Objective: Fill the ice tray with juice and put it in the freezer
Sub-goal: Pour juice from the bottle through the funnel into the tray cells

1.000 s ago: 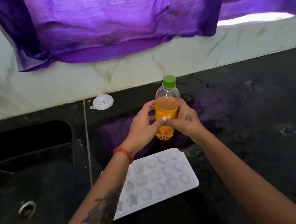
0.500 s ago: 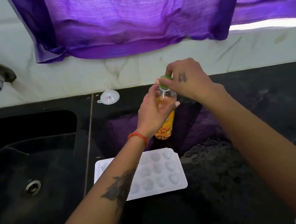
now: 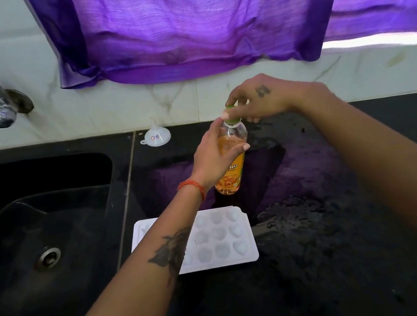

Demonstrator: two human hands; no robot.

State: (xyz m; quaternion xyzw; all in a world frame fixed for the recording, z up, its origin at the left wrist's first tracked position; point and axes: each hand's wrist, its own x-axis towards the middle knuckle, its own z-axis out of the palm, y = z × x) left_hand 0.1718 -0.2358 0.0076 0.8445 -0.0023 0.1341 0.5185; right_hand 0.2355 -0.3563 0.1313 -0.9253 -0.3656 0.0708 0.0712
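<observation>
Head view: left forearm [image 3: 162, 254] hides tray [image 3: 222, 237].

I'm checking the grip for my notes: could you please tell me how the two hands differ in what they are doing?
The left hand wraps round the body of the juice bottle, while the right hand pinches its green cap from above. The left hand sits lower, at the bottle's middle; the right hand is at its top. The left wrist wears an orange thread; the right hand shows a small tattoo. Both hold the same upright bottle.
</observation>
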